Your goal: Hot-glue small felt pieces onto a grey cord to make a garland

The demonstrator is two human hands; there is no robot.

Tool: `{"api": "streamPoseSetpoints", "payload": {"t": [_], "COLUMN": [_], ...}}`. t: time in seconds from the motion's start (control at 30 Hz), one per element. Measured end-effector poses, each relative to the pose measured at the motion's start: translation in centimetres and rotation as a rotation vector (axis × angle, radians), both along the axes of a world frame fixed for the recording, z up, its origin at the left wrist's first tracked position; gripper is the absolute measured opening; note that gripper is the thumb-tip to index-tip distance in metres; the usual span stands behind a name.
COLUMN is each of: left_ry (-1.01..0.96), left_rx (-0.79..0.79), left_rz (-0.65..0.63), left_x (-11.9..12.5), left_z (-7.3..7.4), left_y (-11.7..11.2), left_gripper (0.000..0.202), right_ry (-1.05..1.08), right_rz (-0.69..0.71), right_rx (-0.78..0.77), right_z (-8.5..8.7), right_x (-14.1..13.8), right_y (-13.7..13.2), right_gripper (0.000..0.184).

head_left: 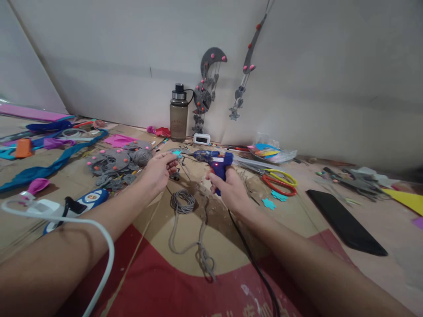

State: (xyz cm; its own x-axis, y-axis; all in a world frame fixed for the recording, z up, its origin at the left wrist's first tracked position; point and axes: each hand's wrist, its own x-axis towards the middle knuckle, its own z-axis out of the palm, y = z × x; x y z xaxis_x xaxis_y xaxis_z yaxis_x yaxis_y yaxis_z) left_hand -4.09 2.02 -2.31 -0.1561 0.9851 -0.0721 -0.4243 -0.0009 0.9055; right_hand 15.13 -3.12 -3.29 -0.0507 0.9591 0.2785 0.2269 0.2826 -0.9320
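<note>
Faintly lettered bottle point(179, 121) beyond glue gun point(218, 164)

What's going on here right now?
A person's right hand grips a blue glue gun with its red light on. The left hand holds a small turquoise cut-out close to the nozzle; whether they touch is hard to tell. Two more turquoise pieces lie beside the scissors, and a coil of grey cord lies on the cardboard between the forearms.
</note>
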Motion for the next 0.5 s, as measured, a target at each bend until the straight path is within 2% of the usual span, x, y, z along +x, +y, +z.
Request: {"api": "streamPoseSetpoints", "payload": {"t": [0.07, 0.13, 0.23, 0.3, 0.4, 0.5], "left_ry": [-0.005, 0.003, 0.042, 0.062, 0.078, 0.094], "left_rx": [0.011, 0.027, 0.036, 0.040, 0.052, 0.063], "left_rz": [-0.017, -0.032, -0.033, -0.036, -0.048, -0.064], "left_x": [0.0, 0.2, 0.5, 0.7, 0.9, 1.0], "left_z": [0.0, 0.0, 0.1, 0.0, -0.1, -0.1], "left_y": [0.0, -0.2, -0.5, -0.6, -0.7, -0.9], "left_gripper": [0.014, 0.016, 0.019, 0.021, 0.024, 0.025], "right_ry": [0.091, 0.000, -0.383, -0.642, -0.884, -0.960], "right_rz": [-0.034, -0.135, -0.294, -0.355, -0.371, -0.358], "right_rx": [-0.070, -0.118, -0.200, -0.219, -0.085, 0.111], "right_z": [-0.5, -0.9, -1.3, -1.6, -1.5, -0.7], "right_x": [0.7, 1.5, 2.5, 2.8, 3.2, 3.7], "right_y": [1.0, 2.2, 3.9, 4.6, 4.5, 3.5], "right_gripper": [0.028, 0.024, 0.018, 0.021, 0.033, 0.036]}}
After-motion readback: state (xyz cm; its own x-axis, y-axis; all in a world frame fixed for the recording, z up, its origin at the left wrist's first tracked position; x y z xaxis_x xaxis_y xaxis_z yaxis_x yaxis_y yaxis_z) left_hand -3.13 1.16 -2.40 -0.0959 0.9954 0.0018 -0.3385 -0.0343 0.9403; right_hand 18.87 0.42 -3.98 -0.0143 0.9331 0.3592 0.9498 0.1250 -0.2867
